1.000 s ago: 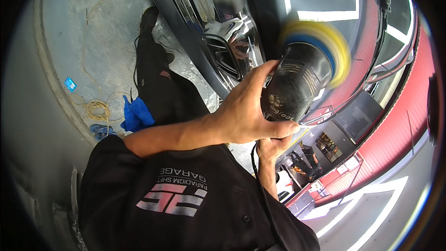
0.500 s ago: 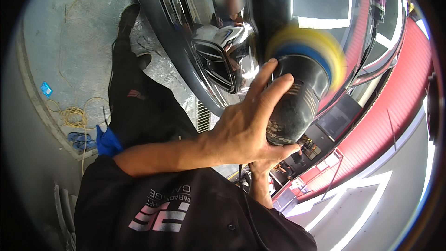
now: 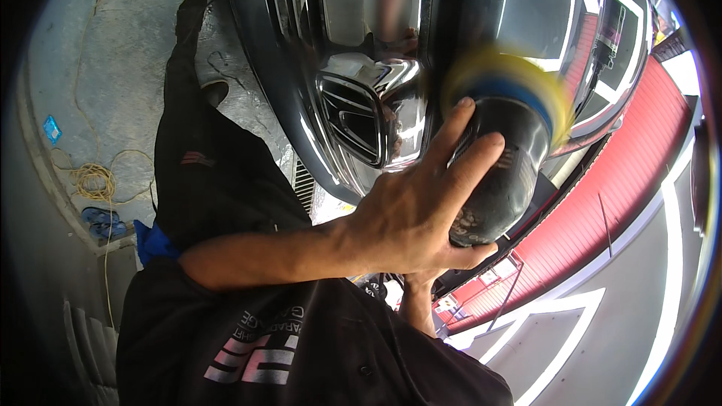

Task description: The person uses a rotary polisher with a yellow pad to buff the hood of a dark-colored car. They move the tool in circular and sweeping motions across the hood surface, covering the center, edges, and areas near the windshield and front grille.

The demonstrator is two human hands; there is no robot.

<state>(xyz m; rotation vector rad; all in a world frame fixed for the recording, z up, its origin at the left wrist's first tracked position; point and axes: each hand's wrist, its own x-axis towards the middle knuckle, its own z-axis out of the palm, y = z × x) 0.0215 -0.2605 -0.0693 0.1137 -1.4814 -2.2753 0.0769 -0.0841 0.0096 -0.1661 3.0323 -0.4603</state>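
Note:
My left hand (image 3: 410, 210) is wrapped over the head of a black power polisher (image 3: 502, 173), two fingers along its top and the thumb on the near side. Beyond the fingers, its yellow pad (image 3: 481, 66) with a blue backing is smeared by motion and lies against or just over the glossy black car bodywork (image 3: 455, 15). Of my right hand (image 3: 421, 280) only the wrist and a little of the hand show, under the left; its fingers are hidden behind the left hand and the tool. A chrome-edged vent (image 3: 350, 116) sits left of the pad.
A yellow cord (image 3: 94, 180) lies coiled on the grey floor at the left, near blue sandals (image 3: 104, 222) and a small blue packet (image 3: 52, 129). A floor grating (image 3: 303, 188) runs beside my leg. At the right are a red ribbed wall (image 3: 594, 203) and bright light strips.
In the view, the polisher and both hands have shifted slightly right and down. The car and floor items have shifted too, as the view turned. The pad stays blurred; the left hand keeps its grip.

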